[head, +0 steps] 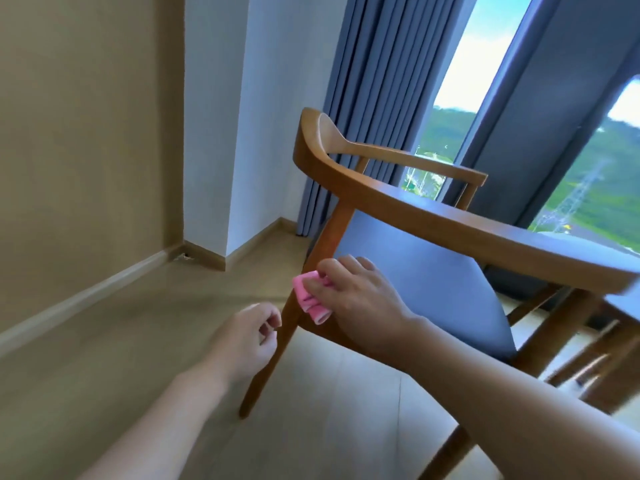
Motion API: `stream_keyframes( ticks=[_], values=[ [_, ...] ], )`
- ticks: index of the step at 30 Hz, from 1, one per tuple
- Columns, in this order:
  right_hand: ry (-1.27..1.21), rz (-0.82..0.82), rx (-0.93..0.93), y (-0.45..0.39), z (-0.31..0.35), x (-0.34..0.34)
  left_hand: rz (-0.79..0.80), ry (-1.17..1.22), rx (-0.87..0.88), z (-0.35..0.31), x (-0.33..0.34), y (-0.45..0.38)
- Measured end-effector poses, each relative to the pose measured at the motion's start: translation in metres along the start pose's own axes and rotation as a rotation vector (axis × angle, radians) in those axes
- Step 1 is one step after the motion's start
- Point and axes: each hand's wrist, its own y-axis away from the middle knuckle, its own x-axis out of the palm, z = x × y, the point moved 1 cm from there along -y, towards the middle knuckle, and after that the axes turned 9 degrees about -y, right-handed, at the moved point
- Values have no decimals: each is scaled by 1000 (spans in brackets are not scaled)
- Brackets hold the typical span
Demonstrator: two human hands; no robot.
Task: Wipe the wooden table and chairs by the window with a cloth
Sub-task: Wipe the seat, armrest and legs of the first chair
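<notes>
A wooden armchair (349, 174) with a blue seat cushion (426, 271) fills the middle of the head view. My right hand (360, 299) holds a folded pink cloth (310, 296) against the chair's rear corner, where the back leg meets the seat frame. My left hand (252, 336) hovers just left of that leg with fingers loosely curled, holding nothing. The wooden table (460, 211) shows partly behind the chair's armrest, at the right by the window.
Blue curtains (367, 98) hang behind the chair beside the tall window (460, 109). A white wall corner (221, 133) and a beige wall with a skirting board lie to the left. Open wooden floor (138, 323) stretches left of the chair. More wooden legs (588, 362) show at right.
</notes>
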Motion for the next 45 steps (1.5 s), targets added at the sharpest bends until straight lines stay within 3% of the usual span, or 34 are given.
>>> stream_keyframes(
  ticks=[5, 9, 13, 20, 32, 39, 45],
  values=[
    [112, 53, -31, 19, 8, -13, -25, 45, 23, -5, 17, 2],
    [103, 46, -125, -13, -2, -45, -60, 35, 75, -6, 10, 5],
    [448, 229, 18, -78, -18, -75, -106, -59, 95, -6, 1, 9],
    [503, 374, 99, -83, -45, -65, -87, -50, 200, -33, 3, 2],
    [399, 131, -137, 38, -67, -100, 109, -57, 397, -74, 64, 2],
    [468, 80, -221, 113, -97, -117, 13, -19, 421, -115, 76, -5],
    [441, 0, -160, 179, -123, -122, 53, -14, 469, -156, 105, 0]
  ],
)
